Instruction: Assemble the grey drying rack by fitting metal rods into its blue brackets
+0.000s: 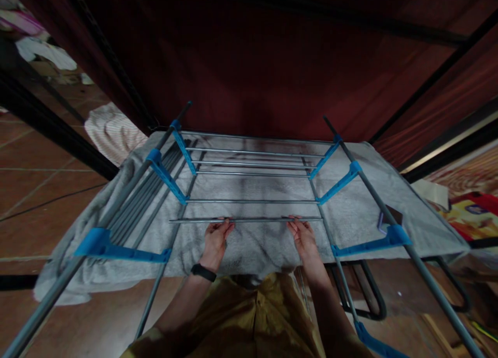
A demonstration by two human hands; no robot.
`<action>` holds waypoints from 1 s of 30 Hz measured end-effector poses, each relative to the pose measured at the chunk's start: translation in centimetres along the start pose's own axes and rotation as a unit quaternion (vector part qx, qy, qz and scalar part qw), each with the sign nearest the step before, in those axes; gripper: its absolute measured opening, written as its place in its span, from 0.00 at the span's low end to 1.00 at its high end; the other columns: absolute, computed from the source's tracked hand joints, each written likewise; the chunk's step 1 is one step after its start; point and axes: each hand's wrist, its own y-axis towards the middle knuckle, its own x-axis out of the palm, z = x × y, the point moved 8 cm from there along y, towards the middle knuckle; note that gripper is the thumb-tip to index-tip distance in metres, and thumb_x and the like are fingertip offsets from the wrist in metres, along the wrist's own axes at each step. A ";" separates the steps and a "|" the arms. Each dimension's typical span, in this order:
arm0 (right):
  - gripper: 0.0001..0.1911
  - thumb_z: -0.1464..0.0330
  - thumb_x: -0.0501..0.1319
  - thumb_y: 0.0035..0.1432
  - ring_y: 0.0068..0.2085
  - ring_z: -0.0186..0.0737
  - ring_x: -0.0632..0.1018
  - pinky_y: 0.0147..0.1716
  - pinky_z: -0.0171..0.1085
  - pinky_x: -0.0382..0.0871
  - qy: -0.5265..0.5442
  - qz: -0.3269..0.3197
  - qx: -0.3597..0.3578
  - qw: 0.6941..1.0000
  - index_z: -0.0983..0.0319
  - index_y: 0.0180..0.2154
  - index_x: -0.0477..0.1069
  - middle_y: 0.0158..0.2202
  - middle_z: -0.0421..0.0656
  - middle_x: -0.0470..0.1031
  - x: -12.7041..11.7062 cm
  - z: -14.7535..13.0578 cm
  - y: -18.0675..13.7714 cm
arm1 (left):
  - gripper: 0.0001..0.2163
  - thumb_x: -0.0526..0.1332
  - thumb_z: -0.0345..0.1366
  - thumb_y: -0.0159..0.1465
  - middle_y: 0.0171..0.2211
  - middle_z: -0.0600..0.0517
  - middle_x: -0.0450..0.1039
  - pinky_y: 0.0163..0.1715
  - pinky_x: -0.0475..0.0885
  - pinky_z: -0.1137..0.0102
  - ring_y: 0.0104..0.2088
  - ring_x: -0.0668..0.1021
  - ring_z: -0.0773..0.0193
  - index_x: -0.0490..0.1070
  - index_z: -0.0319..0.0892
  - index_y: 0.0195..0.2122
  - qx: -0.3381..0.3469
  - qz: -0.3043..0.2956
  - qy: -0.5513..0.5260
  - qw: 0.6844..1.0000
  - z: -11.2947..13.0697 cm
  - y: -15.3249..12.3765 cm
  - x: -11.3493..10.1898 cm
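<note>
Head: rod [259, 220] in both hands [215, 239] [304, 237]

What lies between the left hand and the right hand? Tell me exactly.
In the head view, the middle stretch of a thin metal rod runs from the left hand to the right hand, with grey cloth showing behind it.

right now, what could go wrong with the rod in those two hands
The left hand and right hand hold the thin rod mostly by the fingertips, so it might slip or twist.

In this view its ends appear close to the inner left tube and inner right tube, so one could knock a tube.

The bundle of rods on the soft grey blanket might roll if bumped.
</note>
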 end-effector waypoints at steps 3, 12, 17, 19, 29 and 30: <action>0.13 0.70 0.75 0.43 0.39 0.39 0.83 0.45 0.40 0.79 0.007 0.003 0.018 1.000 0.56 0.28 0.73 0.34 0.38 0.82 0.7 0.8 -0.5 | 0.10 0.73 0.27 0.51 0.28 0.54 0.77 0.47 0.78 0.62 0.31 0.80 0.65 0.72 0.42 0.29 -0.002 -0.008 -0.004 1.000 -0.2 -0.2 0.3; 0.11 0.68 0.73 0.47 0.41 0.42 0.83 0.51 0.48 0.78 0.013 -0.063 0.050 0.997 0.54 0.32 0.74 0.35 0.39 0.82 4.7 4.5 -2.2 | 0.18 0.78 0.40 0.46 0.27 0.52 0.77 0.44 0.77 0.61 0.32 0.82 0.59 0.70 0.43 0.28 0.016 -0.049 0.017 0.999 -0.8 -1.4 1.6; 0.12 0.69 0.74 0.46 0.41 0.40 0.83 0.50 0.45 0.80 0.002 -0.060 0.047 0.997 0.54 0.31 0.74 0.35 0.37 0.81 4.3 4.3 -1.5 | 0.18 0.73 0.52 0.54 0.31 0.45 0.79 0.38 0.76 0.63 0.33 0.81 0.57 0.74 0.42 0.29 0.029 -0.084 0.092 0.992 -0.2 -1.9 1.6; 0.11 0.69 0.74 0.46 0.41 0.40 0.83 0.49 0.44 0.80 -0.002 -0.056 0.051 0.997 0.54 0.31 0.75 0.35 0.38 0.82 4.0 4.1 -1.2 | 0.18 0.68 0.54 0.59 0.29 0.45 0.78 0.34 0.74 0.64 0.30 0.79 0.57 0.75 0.43 0.28 0.065 -0.098 0.168 0.979 0.4 -2.3 1.7; 0.09 0.71 0.73 0.47 0.41 0.41 0.84 0.48 0.44 0.81 -0.003 -0.060 0.045 0.997 0.54 0.30 0.77 0.36 0.38 0.83 3.1 3.1 -1.6 | 0.16 0.57 0.28 0.67 0.53 0.44 0.75 0.63 0.59 0.51 0.59 0.72 0.50 0.77 0.49 0.52 0.475 -0.154 0.541 0.676 5.7 -6.8 4.6; 0.09 0.71 0.73 0.47 0.41 0.41 0.84 0.48 0.43 0.81 -0.003 -0.059 0.046 0.997 0.54 0.30 0.77 0.36 0.38 0.83 3.1 3.2 -1.6 | 0.19 0.55 0.25 0.66 0.53 0.45 0.75 0.65 0.57 0.51 0.60 0.72 0.50 0.76 0.49 0.53 0.485 -0.167 0.570 0.641 5.5 -6.7 4.9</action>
